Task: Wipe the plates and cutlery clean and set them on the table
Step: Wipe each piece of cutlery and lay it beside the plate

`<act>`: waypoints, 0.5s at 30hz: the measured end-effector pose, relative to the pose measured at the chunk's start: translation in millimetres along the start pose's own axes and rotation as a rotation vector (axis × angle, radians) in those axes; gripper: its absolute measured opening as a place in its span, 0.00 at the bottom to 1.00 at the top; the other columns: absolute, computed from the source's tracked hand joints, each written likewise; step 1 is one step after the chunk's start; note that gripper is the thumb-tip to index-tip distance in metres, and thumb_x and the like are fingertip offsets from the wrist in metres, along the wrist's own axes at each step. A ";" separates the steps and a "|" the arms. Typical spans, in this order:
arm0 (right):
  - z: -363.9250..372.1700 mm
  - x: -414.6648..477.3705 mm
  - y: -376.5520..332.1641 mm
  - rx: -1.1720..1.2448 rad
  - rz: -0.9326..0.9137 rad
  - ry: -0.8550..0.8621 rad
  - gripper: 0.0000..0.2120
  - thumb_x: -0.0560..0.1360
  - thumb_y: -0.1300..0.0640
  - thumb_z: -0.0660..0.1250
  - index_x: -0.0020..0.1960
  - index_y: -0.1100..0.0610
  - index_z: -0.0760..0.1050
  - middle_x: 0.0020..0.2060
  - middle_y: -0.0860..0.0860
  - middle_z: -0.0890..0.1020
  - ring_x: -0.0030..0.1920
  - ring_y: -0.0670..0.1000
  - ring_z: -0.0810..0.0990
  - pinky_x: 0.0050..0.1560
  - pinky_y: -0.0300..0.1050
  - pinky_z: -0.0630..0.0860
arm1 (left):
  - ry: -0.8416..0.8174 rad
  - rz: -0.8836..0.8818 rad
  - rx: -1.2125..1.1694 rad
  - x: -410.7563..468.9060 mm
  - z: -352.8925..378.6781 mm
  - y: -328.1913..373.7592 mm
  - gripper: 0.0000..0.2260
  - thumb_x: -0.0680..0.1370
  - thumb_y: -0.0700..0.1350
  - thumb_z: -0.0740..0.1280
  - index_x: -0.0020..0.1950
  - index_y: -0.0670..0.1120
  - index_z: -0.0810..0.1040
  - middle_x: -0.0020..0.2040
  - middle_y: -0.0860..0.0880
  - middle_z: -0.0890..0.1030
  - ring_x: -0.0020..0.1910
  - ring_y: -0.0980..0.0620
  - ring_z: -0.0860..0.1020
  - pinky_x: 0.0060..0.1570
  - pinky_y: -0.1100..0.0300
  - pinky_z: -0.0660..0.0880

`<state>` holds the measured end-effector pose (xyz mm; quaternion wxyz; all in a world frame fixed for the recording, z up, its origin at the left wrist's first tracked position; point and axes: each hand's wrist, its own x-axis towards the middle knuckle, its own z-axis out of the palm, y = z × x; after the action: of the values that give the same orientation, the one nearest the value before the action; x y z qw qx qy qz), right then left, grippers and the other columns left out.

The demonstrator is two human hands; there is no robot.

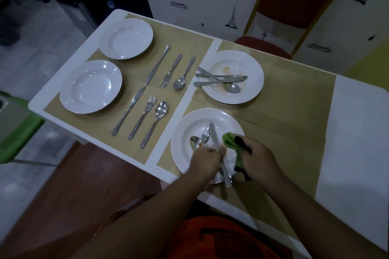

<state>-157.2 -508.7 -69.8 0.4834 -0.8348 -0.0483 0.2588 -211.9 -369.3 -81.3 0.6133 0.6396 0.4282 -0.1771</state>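
My left hand [205, 161] grips a bunch of cutlery [207, 135], a spoon, fork and knife, over the near white plate [185, 132]. My right hand [255, 156] holds a green and black cloth [231, 142] at the plate's right rim, close to the knife blade. A second plate [252, 65] further back is stained and carries crossed cutlery [219, 79]. On the left, two white plates [91, 86] [125, 38] sit on mats. Beside them lie two sets of knife, fork and spoon [145, 115] [170, 69] in rows.
The white table [355, 132] is covered with beige placemats [294, 115]. A red chair [280, 17] stands behind the far edge, a green chair [14, 132] at the left. A patterned white wall is at the back.
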 end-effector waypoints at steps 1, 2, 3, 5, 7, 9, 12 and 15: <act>-1.6 -0.7 -1.7 -0.058 -0.087 0.026 0.22 0.76 0.66 0.59 0.62 0.46 0.76 0.53 0.44 0.81 0.52 0.44 0.80 0.45 0.33 0.76 | -0.018 0.018 0.041 -3.3 -5.7 -0.5 0.10 0.74 0.47 0.66 0.37 0.43 0.80 0.27 0.48 0.77 0.27 0.48 0.75 0.29 0.59 0.71; -1.9 -2.0 -3.9 -0.126 -0.176 0.044 0.24 0.75 0.69 0.58 0.64 0.49 0.74 0.60 0.45 0.79 0.59 0.43 0.76 0.57 0.33 0.72 | -0.036 0.023 0.065 -6.5 -11.3 -2.0 0.10 0.75 0.46 0.64 0.38 0.44 0.80 0.29 0.47 0.77 0.29 0.48 0.77 0.30 0.56 0.75; -0.9 -3.6 -5.8 -0.179 -0.263 0.043 0.26 0.74 0.72 0.58 0.67 0.53 0.72 0.64 0.46 0.75 0.65 0.43 0.72 0.64 0.33 0.68 | -0.059 0.016 0.058 -10.3 -16.6 -3.6 0.09 0.76 0.45 0.63 0.40 0.43 0.79 0.31 0.45 0.78 0.30 0.47 0.79 0.32 0.52 0.78; 5.0 -7.2 -7.7 -0.269 -0.417 -0.024 0.29 0.71 0.75 0.57 0.69 0.55 0.70 0.69 0.48 0.70 0.70 0.44 0.66 0.70 0.38 0.62 | -0.119 -0.008 -0.025 -17.2 -26.0 -6.1 0.08 0.79 0.42 0.62 0.45 0.41 0.79 0.33 0.44 0.78 0.29 0.47 0.80 0.32 0.49 0.79; 15.5 -11.0 -6.9 -0.382 -0.533 -0.138 0.30 0.71 0.73 0.55 0.70 0.56 0.68 0.71 0.47 0.67 0.73 0.45 0.61 0.73 0.41 0.58 | -0.156 -0.005 -0.067 -22.6 -35.8 -7.0 0.07 0.80 0.42 0.63 0.48 0.41 0.80 0.32 0.45 0.78 0.25 0.49 0.77 0.25 0.58 0.73; 25.8 -10.3 -2.9 -0.463 -0.604 -0.199 0.27 0.72 0.68 0.53 0.71 0.56 0.67 0.72 0.48 0.66 0.74 0.46 0.58 0.73 0.41 0.56 | -0.159 -0.007 -0.118 -25.8 -46.7 -6.1 0.08 0.81 0.40 0.63 0.50 0.38 0.81 0.31 0.47 0.77 0.24 0.53 0.72 0.23 0.62 0.65; 32.1 10.1 -2.6 -0.510 -0.554 -0.147 0.26 0.73 0.70 0.56 0.71 0.60 0.66 0.72 0.52 0.65 0.74 0.51 0.58 0.73 0.42 0.55 | -0.185 -0.048 -0.171 -25.8 -64.5 -3.7 0.09 0.81 0.39 0.64 0.49 0.37 0.82 0.30 0.47 0.76 0.23 0.55 0.68 0.20 0.66 0.62; 31.1 32.3 -11.6 -0.465 -0.321 -0.025 0.29 0.70 0.75 0.57 0.70 0.60 0.66 0.71 0.54 0.67 0.73 0.52 0.61 0.72 0.38 0.54 | -0.218 -0.096 -0.123 -23.3 -84.2 1.8 0.06 0.78 0.41 0.69 0.45 0.41 0.85 0.30 0.48 0.79 0.20 0.56 0.68 0.19 0.69 0.60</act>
<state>-142.3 -467.6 -85.0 0.3133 -0.9017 -0.2440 0.1713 -248.9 -297.9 -47.1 0.6852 0.5566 0.3991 -0.2479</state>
